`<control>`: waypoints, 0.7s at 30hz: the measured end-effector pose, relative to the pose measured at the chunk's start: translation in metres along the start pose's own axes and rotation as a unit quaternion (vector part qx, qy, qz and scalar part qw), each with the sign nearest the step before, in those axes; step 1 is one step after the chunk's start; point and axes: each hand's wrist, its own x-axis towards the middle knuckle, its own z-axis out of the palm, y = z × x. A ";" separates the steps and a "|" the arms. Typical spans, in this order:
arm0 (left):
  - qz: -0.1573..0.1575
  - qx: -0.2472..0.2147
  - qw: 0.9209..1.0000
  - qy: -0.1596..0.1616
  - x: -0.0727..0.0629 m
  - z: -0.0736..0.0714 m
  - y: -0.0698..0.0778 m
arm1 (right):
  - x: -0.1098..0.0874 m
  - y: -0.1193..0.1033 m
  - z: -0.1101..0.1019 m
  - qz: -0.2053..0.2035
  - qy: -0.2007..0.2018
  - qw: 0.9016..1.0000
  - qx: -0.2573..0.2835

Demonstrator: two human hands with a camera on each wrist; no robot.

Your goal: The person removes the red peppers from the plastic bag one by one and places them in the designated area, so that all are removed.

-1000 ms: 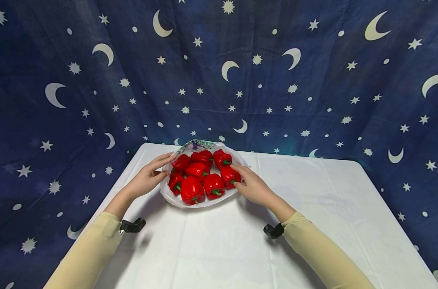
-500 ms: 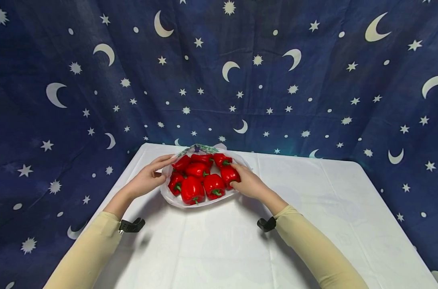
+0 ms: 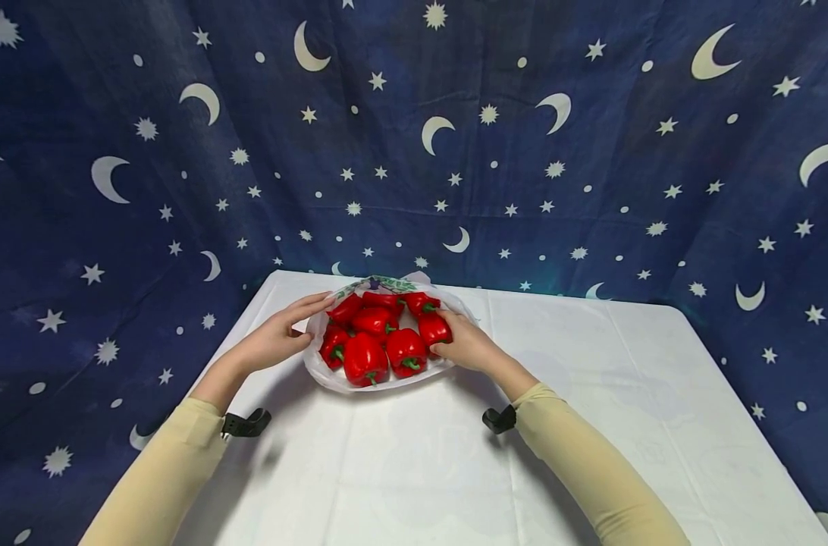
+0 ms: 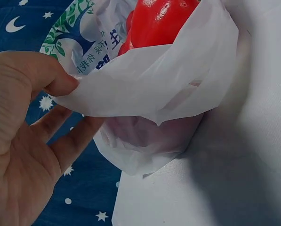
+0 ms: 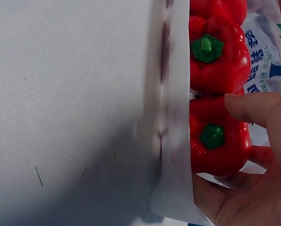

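A white plastic bag (image 3: 330,381) with a green and blue print lies with its mouth wide and its rim folded outward. Several red bell peppers (image 3: 365,359) with green stems sit inside it. At the left side, my left hand (image 3: 275,338) pinches the folded rim; in the left wrist view the thumb lies over the bag (image 4: 152,87) and fingers reach under the fold. My right hand (image 3: 473,346) grips the rightmost bell pepper (image 3: 434,329) within the bag. The right wrist view shows thumb and fingers on either side of that bell pepper (image 5: 225,153).
A white cloth (image 3: 428,470) covers the table beneath the bag. Behind and beside it hangs a dark blue curtain (image 3: 387,136) with moons and stars. Black straps with small devices sit at both wrists, the left strap (image 3: 246,423) and the right strap (image 3: 500,420).
My right hand has moved slightly left, its fingers closing around the rightmost bell pepper. The bag's back rim has sunk a little. My left hand has stayed nearly still at the rim.
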 end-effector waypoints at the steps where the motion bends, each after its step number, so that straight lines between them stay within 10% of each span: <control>1: 0.000 0.000 1.000 0.001 0.000 0.000 0.000 | 0.001 0.001 0.000 -0.001 -0.001 1.000 0.006; 8: -0.006 -0.016 1.000 0.004 0.003 0.000 -0.001 | 0.007 0.008 -0.007 0.029 -0.035 0.995 0.094; 14: -0.001 -0.019 1.000 0.009 0.004 -0.001 -0.005 | 0.015 0.010 -0.017 0.089 -0.093 0.961 0.245; 21: -0.005 -0.024 1.000 0.005 0.003 -0.002 -0.003 | 0.020 0.007 -0.022 0.136 -0.121 0.935 0.304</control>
